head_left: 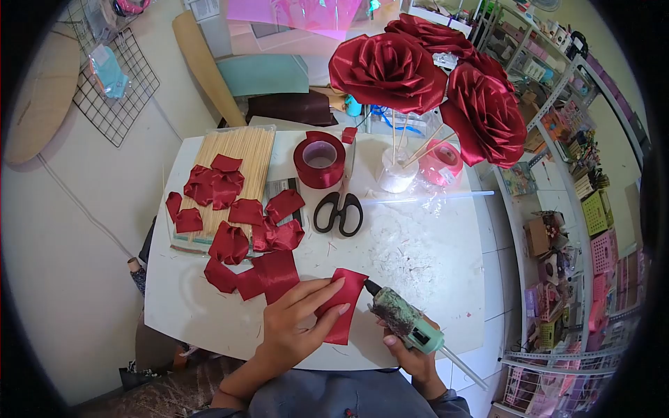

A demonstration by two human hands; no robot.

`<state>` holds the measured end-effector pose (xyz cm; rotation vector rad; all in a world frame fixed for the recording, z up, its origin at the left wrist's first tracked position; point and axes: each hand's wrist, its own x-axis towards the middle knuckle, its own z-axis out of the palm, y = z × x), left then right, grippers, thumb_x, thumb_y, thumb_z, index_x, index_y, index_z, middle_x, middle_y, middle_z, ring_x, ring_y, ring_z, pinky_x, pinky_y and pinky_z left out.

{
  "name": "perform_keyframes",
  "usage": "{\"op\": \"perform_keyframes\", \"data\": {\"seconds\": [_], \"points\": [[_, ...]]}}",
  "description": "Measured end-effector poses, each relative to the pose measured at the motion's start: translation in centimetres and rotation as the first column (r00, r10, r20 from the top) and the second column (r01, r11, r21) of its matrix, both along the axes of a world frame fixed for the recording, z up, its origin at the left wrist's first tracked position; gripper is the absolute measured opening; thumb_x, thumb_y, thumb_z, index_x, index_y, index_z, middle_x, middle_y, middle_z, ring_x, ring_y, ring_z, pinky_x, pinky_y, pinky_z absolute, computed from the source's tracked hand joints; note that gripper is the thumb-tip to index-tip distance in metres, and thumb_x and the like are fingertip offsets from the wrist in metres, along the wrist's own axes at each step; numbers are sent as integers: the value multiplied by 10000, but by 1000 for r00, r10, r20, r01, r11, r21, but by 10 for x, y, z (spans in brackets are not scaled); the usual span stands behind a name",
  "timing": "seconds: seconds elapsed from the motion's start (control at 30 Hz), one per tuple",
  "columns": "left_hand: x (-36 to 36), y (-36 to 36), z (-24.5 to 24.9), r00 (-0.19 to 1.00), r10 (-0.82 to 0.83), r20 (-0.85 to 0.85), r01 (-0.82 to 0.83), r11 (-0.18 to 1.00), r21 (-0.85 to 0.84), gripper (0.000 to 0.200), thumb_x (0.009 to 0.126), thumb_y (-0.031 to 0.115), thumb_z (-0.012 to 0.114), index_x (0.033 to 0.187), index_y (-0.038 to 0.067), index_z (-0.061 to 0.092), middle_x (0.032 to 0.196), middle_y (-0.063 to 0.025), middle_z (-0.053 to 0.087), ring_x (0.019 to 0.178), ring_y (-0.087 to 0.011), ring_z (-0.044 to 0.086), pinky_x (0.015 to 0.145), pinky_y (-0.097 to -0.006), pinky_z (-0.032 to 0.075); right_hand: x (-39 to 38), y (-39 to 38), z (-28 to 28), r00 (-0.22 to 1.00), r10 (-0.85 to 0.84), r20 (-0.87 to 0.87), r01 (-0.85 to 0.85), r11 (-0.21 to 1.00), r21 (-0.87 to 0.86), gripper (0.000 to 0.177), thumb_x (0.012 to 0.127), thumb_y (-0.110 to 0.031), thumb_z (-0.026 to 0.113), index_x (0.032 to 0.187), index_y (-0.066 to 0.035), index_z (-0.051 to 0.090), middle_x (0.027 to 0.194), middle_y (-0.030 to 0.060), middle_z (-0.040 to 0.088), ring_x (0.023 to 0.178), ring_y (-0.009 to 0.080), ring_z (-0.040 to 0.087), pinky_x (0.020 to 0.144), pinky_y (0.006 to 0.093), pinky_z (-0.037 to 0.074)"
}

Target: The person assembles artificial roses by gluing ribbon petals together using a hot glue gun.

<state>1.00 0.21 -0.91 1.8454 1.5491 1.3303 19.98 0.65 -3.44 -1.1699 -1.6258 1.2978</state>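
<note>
My left hand (300,317) holds a cut piece of red satin ribbon (340,322) against the table, its fingers and thumb resting on the fabric. My right hand (412,355) is closed around a worn green glue gun (408,320), with a glue stick (465,367) poking out of its back end. The dark nozzle points at the ribbon's upper right corner, right at its edge. Left of my left hand lie flat ribbon pieces (277,272) and several folded petals (228,242), some on a pack of thin wooden sticks (233,150).
Black-handled scissors (339,214) lie mid-table below a red ribbon roll (320,159). Large red satin roses (390,73) on sticks stand in a white holder (397,173) at the back right, near a pink roll (442,164). Loaded shelves (557,209) line the right side.
</note>
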Motion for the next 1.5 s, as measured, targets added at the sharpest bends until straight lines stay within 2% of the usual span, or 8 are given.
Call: {"op": "perform_keyframes", "data": {"seconds": [0.87,0.97,1.03,1.1,1.2,1.3,1.33,1.5], "points": [[0,-1,0,1000,-12,-23,14,997,77,326,639,-18,659,957,7,589,846,-109,580,699,-188,582,592,-247,482,-1,-1,1,1000,14,-3,-14,1000,-21,269,722,-146,650,907,27,558,764,92,551,659,130,515,587,239,415],[-1,-1,0,1000,-17,-18,18,996,87,336,638,-22,661,964,8,585,841,-108,582,699,-186,581,589,-246,481,1,-3,-3,998,-46,39,48,998,-49,285,715,-152,653,921,23,563,791,108,570,690,148,540,613,247,427],[-2,0,-1,1000,-17,-11,18,995,100,344,637,-24,661,970,9,582,837,-108,583,701,-184,581,587,-246,480,3,-7,-11,983,-180,-32,174,974,-146,296,706,-151,655,935,16,569,824,118,583,727,169,560,651,254,436],[-3,1,0,999,22,41,-26,992,120,369,609,-20,685,964,0,587,845,-125,585,725,-163,575,608,-235,468,7,-7,-16,978,-189,-83,174,971,-165,309,698,-156,660,942,12,572,829,112,587,740,172,563,673,253,437],[-4,-1,-1,991,113,70,-114,993,7,428,626,-64,657,1034,-23,533,961,-141,539,802,-155,563,641,-238,501,12,-10,-21,984,-110,-142,78,974,-212,323,673,-170,680,921,8,576,839,100,589,739,167,565,666,244,437],[-6,1,-10,986,104,131,-112,992,61,458,636,-105,629,1068,-44,493,1050,-149,474,875,-164,538,683,-248,526,6,-5,-6,990,6,-143,-29,987,-158,309,663,-187,687,882,2,578,815,95,583,718,166,565,645,238,443],[-7,1,-10,986,105,131,-113,992,61,458,636,-105,629,1068,-44,493,1050,-149,474,875,-164,538,683,-248,526,3,-1,-1,996,88,-16,-88,996,-18,300,668,-206,687,850,5,573,765,95,564,662,173,561,591,248,449],[-6,1,-9,984,153,92,-165,977,136,455,632,-121,625,1062,-60,488,1052,-159,462,891,-185,535,669,-249,539,-1,4,4,976,175,132,-190,976,111,293,684,-217,676,817,18,564,712,99,537,582,201,543,517,277,444]]}}
